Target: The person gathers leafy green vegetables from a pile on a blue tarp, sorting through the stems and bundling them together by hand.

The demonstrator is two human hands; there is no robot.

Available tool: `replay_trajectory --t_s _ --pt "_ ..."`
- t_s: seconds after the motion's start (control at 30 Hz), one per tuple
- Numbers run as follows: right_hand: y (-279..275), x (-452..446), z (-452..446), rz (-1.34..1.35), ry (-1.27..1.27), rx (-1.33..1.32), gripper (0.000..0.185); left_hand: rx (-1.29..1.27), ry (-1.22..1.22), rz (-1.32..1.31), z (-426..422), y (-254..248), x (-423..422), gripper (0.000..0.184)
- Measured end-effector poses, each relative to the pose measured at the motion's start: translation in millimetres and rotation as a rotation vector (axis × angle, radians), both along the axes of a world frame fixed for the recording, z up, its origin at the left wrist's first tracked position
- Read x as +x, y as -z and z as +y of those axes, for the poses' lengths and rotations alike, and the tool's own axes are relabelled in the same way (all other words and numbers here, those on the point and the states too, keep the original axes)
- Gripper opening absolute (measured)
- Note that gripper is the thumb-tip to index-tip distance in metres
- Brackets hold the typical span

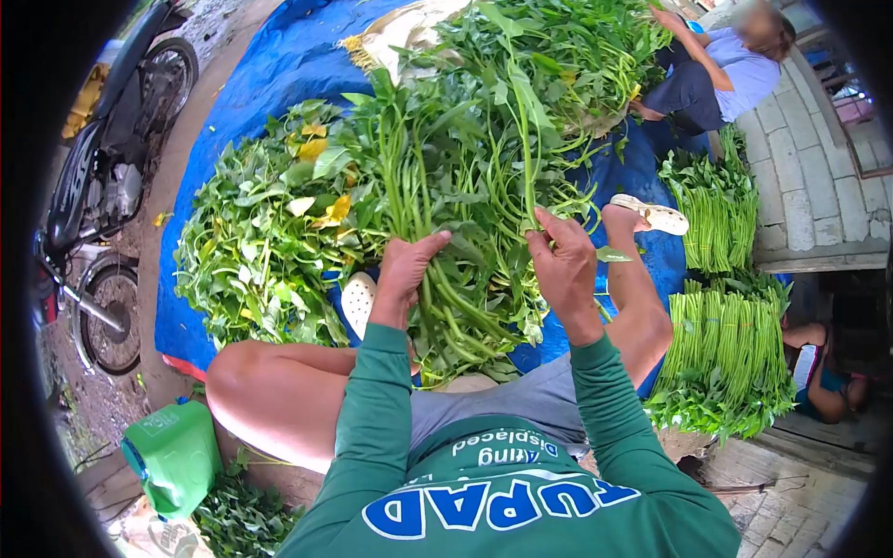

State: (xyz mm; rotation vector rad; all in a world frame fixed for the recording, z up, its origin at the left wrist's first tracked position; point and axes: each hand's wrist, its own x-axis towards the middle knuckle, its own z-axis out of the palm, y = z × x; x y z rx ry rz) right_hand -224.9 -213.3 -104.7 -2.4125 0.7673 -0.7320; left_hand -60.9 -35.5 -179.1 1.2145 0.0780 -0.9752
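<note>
Clenching a bunch (409, 191) at eleven o'clock, the left hand (402, 271) could shed part of it if the thickness overfills its grip, while the right hand (567, 265), pinching a lone stem (528, 177) at twelve o'clock, might snap it by tugging too hard.

In front of me a wrinkled blue plastic tarp (279, 56) covers the ground. On its left lies a loose heap of green leafy stems (256, 256), with yellow leaves (312, 149) among them. At its far side a cream woven sack (400, 42) lies beside another big leafy green pile (577, 42). My cream perforated clog (358, 302) rests near the left heap.
</note>
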Motion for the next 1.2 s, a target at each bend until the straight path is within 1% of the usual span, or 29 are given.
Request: replay_trajectory --t_s 0.03,0.13,0.17,0.2,0.27,0.3,0.33,0.4,0.43,0.5,0.53,0.57,0.6,0.63,0.67,0.7,0.73,0.77,0.87,0.9,1.0,1.03,1.07,1.1,1.17,1.2 --pt "-2.7 3.4 6.3 0.089 -0.001 0.059 0.037 0.011 0.016 0.022 -2.7 8.8 -2.1 0.037" --pt "25.9 10.7 31.7 0.081 -0.119 0.593 0.043 -0.060 -0.005 0.139 -8.8 30.5 -14.1 0.039" --pt "41.4 9.0 34.7 0.242 -0.193 0.674 0.044 -0.098 0.089 0.230 -5.0 58.8 -14.4 0.037" --pt "56.6 5.1 39.6 0.272 -0.187 0.762 0.043 -0.203 0.078 0.347 -4.9 80.8 -19.2 0.040" --pt "87.5 2.7 44.7 0.320 -0.183 0.921 0.043 -0.186 0.099 0.473 1.5 101.7 -25.5 0.041" --pt "107.2 -3.9 43.3 0.285 -0.203 0.998 0.042 -0.180 0.105 0.519 4.1 107.3 -29.2 0.041" --pt "117.4 -7.3 45.5 0.323 -0.190 1.047 0.042 -0.148 0.096 0.562 7.4 90.4 -33.9 0.044" --pt "132.5 -14.2 48.3 0.392 -0.152 1.145 0.042 -0.200 0.059 0.584 7.3 106.6 -41.6 0.043" --pt "138.8 -16.2 58.6 0.358 -0.099 1.207 0.037 -0.144 -0.014 0.456 4.7 110.4 -46.8 0.041" --pt "144.5 -18.6 73.5 0.367 -0.154 1.058 0.035 -0.034 -0.160 0.195 -1.7 117.6 -58.3 0.039" --pt "145.0 -18.7 77.6 0.373 -0.183 0.985 0.034 0.047 -0.117 0.160 -0.3 125.4 -59.7 0.035" --pt "144.2 -19.1 73.5 0.516 -0.236 0.833 0.037 0.130 -0.073 0.124 2.3 132.3 -60.0 0.032" --pt "140.1 -15.3 67.3 0.509 -0.236 0.743 0.035 0.210 -0.025 0.085 3.6 138.7 -58.5 0.029" --pt "135.4 -8.4 57.9 0.499 -0.233 0.650 0.033 0.280 -0.079 0.016 0.4 117.9 -60.0 0.028" --pt "131.5 0.6 48.2 0.489 -0.227 0.557 0.032 0.285 -0.063 -0.056 0.1 112.3 -59.3 0.029" --pt "118.5 21.0 36.0 0.325 -0.115 0.660 0.036 0.288 -0.045 -0.127 -1.8 109.9 -59.6 0.029" --pt "109.4 40.1 26.5 0.227 0.014 0.664 0.038 0.288 -0.027 -0.200 -4.4 106.5 -60.4 0.030" --pt "116.6 58.3 16.0 0.129 0.046 0.576 0.040 0.289 -0.013 -0.211 -6.1 98.1 -60.7 0.032" --pt "130.9 107.0 -6.8 0.257 0.118 0.586 0.037 0.292 0.023 -0.254 -8.7 66.0 -55.7 0.038" --pt "129.3 109.0 -8.5 0.188 0.139 0.765 0.035 0.331 0.036 -0.300 -9.3 67.8 -54.5 0.040" --pt "132.7 114.0 -9.0 -0.037 0.174 1.299 0.028 0.197 -0.014 -0.279 -3.4 72.0 -51.2 0.044" --pt "140.1 108.0 -8.2 -0.128 0.190 1.472 0.025 0.133 0.028 -0.258 -0.9 63.2 -47.1 0.044" --pt "147.8 101.5 -8.4 -0.226 0.215 1.642 0.022 0.127 0.061 -0.200 1.9 57.2 -44.6 0.044" --pt "150.4 100.2 -5.5 -0.229 0.229 1.708 0.016 0.120 0.100 -0.140 4.3 53.2 -43.0 0.044" --pt "172.4 109.1 -2.4 -0.145 0.184 1.533 0.014 0.053 0.167 -0.057 3.8 47.4 -42.4 0.041" --pt "171.0 114.5 3.9 -0.102 0.163 1.449 0.014 0.064 0.159 -0.002 4.6 49.9 -43.3 0.041"
